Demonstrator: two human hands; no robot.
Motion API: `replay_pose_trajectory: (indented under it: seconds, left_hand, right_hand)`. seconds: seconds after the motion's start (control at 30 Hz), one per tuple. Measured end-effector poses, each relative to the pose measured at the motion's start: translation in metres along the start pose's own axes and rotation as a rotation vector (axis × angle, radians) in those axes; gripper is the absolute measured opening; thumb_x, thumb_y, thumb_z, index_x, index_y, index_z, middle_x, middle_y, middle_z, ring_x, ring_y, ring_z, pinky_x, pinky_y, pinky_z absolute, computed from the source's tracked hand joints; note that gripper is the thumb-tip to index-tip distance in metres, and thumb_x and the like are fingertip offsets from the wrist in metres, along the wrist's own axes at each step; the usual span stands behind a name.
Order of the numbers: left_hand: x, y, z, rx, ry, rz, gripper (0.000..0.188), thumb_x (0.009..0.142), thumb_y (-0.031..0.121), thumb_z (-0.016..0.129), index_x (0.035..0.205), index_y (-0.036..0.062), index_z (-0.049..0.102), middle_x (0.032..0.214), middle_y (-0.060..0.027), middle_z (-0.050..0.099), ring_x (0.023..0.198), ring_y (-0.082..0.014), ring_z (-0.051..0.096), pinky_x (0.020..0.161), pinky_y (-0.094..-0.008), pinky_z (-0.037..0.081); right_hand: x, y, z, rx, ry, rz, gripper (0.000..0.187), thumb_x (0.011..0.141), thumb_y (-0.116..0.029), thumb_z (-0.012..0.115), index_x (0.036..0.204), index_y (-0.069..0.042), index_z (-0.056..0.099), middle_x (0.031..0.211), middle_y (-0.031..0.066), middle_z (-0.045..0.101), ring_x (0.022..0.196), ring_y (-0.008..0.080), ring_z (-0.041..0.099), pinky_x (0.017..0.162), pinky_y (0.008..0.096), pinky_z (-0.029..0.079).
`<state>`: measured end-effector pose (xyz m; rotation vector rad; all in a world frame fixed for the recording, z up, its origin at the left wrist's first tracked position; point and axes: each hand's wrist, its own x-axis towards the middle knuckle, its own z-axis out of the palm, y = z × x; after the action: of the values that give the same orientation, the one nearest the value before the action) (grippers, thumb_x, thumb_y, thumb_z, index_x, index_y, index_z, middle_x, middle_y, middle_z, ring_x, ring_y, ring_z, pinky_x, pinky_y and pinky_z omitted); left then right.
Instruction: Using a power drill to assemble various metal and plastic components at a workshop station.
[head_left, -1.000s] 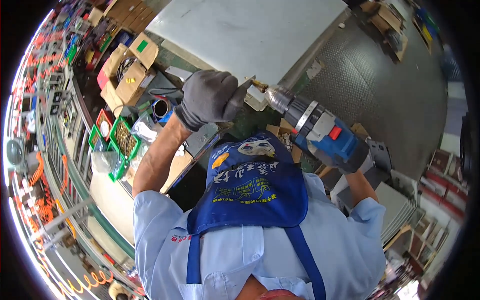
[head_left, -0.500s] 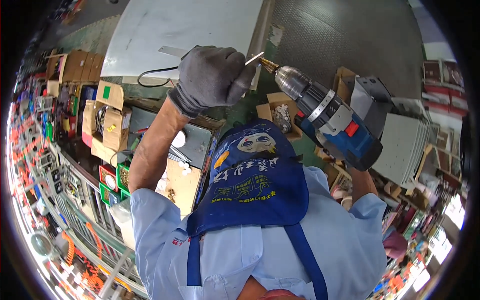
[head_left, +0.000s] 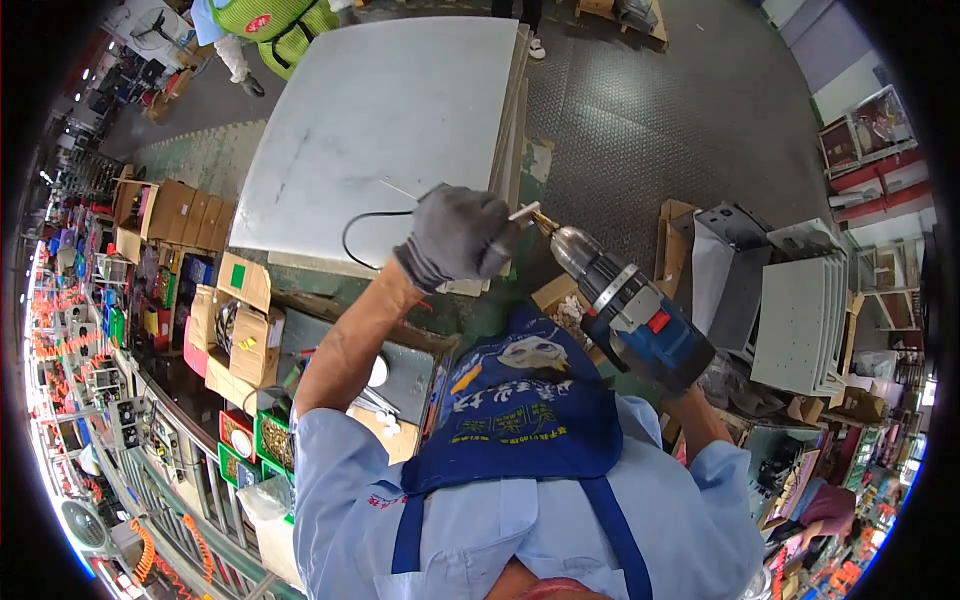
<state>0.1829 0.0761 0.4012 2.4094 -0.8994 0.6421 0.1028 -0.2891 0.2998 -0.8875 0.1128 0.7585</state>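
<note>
My left hand (head_left: 465, 232), in a dark grey glove, is closed around a thin pale metal piece (head_left: 523, 211). Its end sticks out on the right, against the step bit (head_left: 543, 221) of a blue and black cordless drill (head_left: 640, 315). On the other side of the fist, a thin strip (head_left: 400, 188) and a looped black cable (head_left: 350, 232) come out; how they join the piece is hidden. The drill is held in the air by my right hand (head_left: 680, 402), whose fingers are mostly behind the tool body.
Ahead lies a stack of large grey sheets (head_left: 390, 110). An open carton (head_left: 562, 300) of small parts is under the drill. Bent grey panels (head_left: 800, 320) stand at the right. Left are cardboard boxes (head_left: 245, 340) and green bins (head_left: 272, 440). Another person in a green vest (head_left: 275, 25) is beyond the sheets.
My view has tilted up, showing more floor and the other person. Both hands and the drill appear lower in the picture, with the bit still at the held piece.
</note>
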Motion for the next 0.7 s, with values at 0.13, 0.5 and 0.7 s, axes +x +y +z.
replay_pose_trajectory:
  seconds: [0.13, 0.5, 0.7]
  left_hand:
    - [0.026, -0.013, 0.029, -0.102, -0.010, -0.020, 0.021, 0.077, 0.021, 0.060, 0.063, 0.0093, 0.049, 0.056, -0.0100, 0.046, 0.048, -0.0323, 0.049, 0.046, -0.0423, 0.039]
    - [0.141, -0.071, 0.062, 0.014, -0.066, -0.354, 0.023, 0.080, 0.017, 0.061, 0.066, 0.0071, 0.047, 0.058, -0.0120, 0.049, 0.049, -0.0343, 0.052, 0.046, -0.0440, 0.041]
    - [0.231, -0.131, 0.128, -0.113, -0.038, -0.362, 0.021, 0.079, 0.012, 0.062, 0.070, 0.0043, 0.045, 0.062, -0.0155, 0.045, 0.054, -0.0367, 0.048, 0.051, -0.0453, 0.038]
  right_hand:
    - [0.002, -0.020, 0.000, -0.905, 0.126, -0.364, 0.041, 0.086, -0.020, 0.067, 0.125, -0.011, 0.055, 0.114, 0.0082, 0.063, 0.106, 0.0233, 0.061, 0.087, 0.0385, 0.054]
    - [0.154, -0.205, -0.063, -0.877, -0.096, -0.229, 0.048, 0.078, -0.014, 0.075, 0.123, -0.015, 0.057, 0.106, 0.0015, 0.064, 0.095, 0.0135, 0.063, 0.084, 0.0301, 0.052]
    - [0.232, -0.326, -0.176, -1.280, -0.276, -0.489, 0.063, 0.086, -0.031, 0.071, 0.139, -0.010, 0.044, 0.125, 0.0097, 0.058, 0.110, 0.0197, 0.061, 0.092, 0.0315, 0.054]
